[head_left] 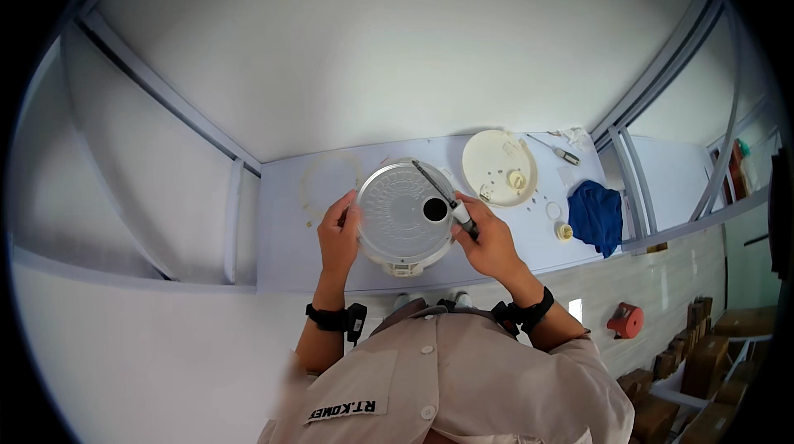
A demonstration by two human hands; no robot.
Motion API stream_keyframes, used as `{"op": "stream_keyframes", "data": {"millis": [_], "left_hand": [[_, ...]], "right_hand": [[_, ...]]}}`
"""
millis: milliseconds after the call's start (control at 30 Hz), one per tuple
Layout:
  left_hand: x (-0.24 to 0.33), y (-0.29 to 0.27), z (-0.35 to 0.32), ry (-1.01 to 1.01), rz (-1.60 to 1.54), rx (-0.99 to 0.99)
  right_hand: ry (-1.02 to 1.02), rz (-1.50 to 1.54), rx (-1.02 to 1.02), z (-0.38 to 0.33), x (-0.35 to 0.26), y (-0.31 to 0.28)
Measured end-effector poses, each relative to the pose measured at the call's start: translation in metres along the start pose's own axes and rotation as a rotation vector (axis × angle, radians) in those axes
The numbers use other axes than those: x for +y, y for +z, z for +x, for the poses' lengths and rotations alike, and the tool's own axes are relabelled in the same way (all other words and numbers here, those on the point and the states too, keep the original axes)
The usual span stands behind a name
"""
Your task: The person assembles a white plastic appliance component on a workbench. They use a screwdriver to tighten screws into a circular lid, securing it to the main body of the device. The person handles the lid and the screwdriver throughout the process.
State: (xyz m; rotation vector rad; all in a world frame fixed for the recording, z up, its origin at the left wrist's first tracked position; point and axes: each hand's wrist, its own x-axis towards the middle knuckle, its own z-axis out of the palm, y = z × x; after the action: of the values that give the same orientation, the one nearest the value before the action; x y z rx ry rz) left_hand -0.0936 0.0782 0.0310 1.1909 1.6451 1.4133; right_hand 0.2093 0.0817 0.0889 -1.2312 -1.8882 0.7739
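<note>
Right hand (490,239) is closed around one dark-handled screwdriver (447,198), its shaft lying across the one round silver metal lid (403,214) with a dark centre hole. Left hand (339,231) grips that lid's left rim, fingers curled over the edge. The lid sits near the front edge of the pale lavender table (281,245), about mid-width. We count one cream round plastic disc (499,167) toward the back edge, one thin pale ring (331,182) at back left, one small white ring (553,211), one small yellow cap (565,231), one blue cloth (597,214) at the right edge and one second screwdriver (558,151) at the back right corner. We see bare table surface left of the lid, up to the left edge.
</note>
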Motion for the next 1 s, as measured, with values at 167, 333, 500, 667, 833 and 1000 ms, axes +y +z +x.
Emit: {"op": "stream_keyframes", "data": {"millis": [167,333,500,667,833,1000], "left_hand": [[-0.002,-0.002,0.009,0.036,-0.023,-0.028],[0.027,-0.004,0.010,0.276,0.285,-0.019],[0.038,-0.011,0.009,0.463,0.469,-0.083],[0.071,-0.008,0.004,0.512,0.534,-0.112],[0.108,0.029,-0.016,0.567,0.437,-0.203],[0.139,0.097,-0.053,0.457,0.262,-0.381]], "right_hand": [[0.017,0.041,0.025,-0.016,-0.001,0.008],[0.033,0.068,0.069,-0.020,0.003,0.014],[0.096,0.141,0.048,-0.022,-0.004,0.010],[0.130,0.086,0.071,-0.032,-0.003,0.002],[0.211,0.026,0.064,-0.049,0.021,-0.021],[0.210,-0.049,0.041,-0.055,0.054,-0.072]]}}
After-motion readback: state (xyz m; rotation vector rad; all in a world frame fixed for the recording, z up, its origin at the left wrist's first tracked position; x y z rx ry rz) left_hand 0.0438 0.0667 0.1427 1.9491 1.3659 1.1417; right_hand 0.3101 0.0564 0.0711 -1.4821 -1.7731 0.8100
